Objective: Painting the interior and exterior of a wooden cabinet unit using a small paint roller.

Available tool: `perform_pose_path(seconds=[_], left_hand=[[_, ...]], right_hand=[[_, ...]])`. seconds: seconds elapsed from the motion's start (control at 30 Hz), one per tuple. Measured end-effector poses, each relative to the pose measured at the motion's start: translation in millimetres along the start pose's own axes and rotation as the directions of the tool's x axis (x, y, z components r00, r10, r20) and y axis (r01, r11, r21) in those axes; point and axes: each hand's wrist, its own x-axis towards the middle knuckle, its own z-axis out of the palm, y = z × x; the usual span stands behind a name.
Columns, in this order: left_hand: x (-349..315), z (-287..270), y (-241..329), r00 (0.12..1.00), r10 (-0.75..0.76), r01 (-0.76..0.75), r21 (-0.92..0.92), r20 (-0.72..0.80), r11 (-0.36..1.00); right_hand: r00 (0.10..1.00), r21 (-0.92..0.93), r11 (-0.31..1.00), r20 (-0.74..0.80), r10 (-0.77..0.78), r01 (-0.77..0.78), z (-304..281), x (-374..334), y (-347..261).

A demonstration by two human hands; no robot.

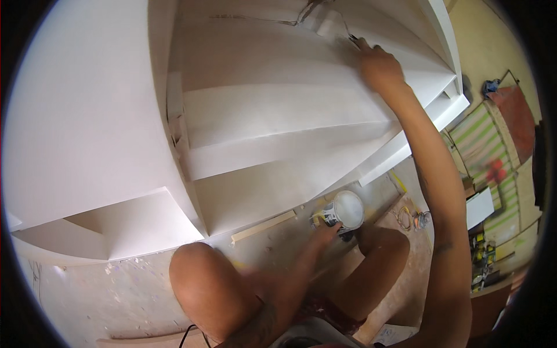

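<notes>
My right hand (380, 66) reaches far up into the white cabinet (261, 104), its fingers closed round a dark handle. The tool looks like a small paint roller (329, 24), with a thin wire frame and a pale sleeve against the back panel; blur softens its outline. My left hand (326, 233) is low between my knees, closed at the near side of a round paint bucket (328, 216). White paint shows inside the bucket, which stands on the floor. Part of my left hand's grip is hidden.
Dark cables or cracks (299, 20) mark the panel beside the roller. A wooden strip (264, 226) lies on the paint-spotted floor before the cabinet. At the right are coiled wire (404, 218), a white board (480, 209) and a green-striped cloth (484, 139). A cabinet divider (168, 116) rises at the left.
</notes>
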Motion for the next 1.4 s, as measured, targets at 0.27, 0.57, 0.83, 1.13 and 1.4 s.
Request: perform_pose_path(seconds=[0.27, 0.57, 0.83, 1.13, 1.4], left_hand=[[2.4, -11.9, 5.3, 0.995, -0.02, 0.013, 0.076, 0.099, 0.997], [27.8, 6.9, -25.6, 0.911, 0.306, -0.405, 0.462, 0.277, 0.789], [11.5, -9.4, -7.4, 0.953, 0.177, -0.243, 0.27, 0.247, 0.932], [6.3, -5.0, 4.9, 0.99, 0.064, -0.086, 0.169, 0.129, 0.982], [21.7, -4.6, -6.6, 0.988, 0.053, -0.066, 0.087, 0.145, 0.994]], right_hand=[[0.995, 0.16, 0.987, -0.097, 0.011, 0.004, -35.5, -37.7, 24.9], [0.985, 0.023, 0.989, -0.082, 0.149, -0.147, -109.1, -184.6, 84.4], [0.928, 0.129, 0.919, 0.016, 0.373, -0.372, -195.8, -318.7, 96.7], [0.964, 0.139, 0.957, -0.045, 0.261, -0.253, -190.0, -277.2, 108.6], [0.944, 0.146, 0.941, -0.078, 0.319, -0.306, -201.8, -323.5, 114.7]])
